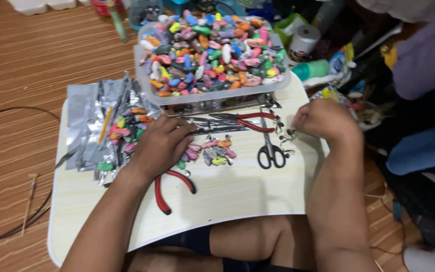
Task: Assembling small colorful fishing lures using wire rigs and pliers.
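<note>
My left hand [161, 146] rests palm down on a small pale wooden table [237, 194], over a scatter of small colourful fishing lures [216, 151] and the jaws of red-handled pliers [169, 190]; whether it grips anything is hidden. My right hand [323, 120] is curled at the table's right edge, its fingertips pinching at small dark metal hooks [289, 135]. Between the hands lie black scissors [270, 151] and a second pair of red-handled pliers [250, 121].
A clear plastic tub [212, 100] heaped with several colourful lures stands at the table's far edge. Silver foil packets [96, 118] lie at the left. A black cable [6, 226] curves on the wooden floor. Clutter and fabric crowd the right side.
</note>
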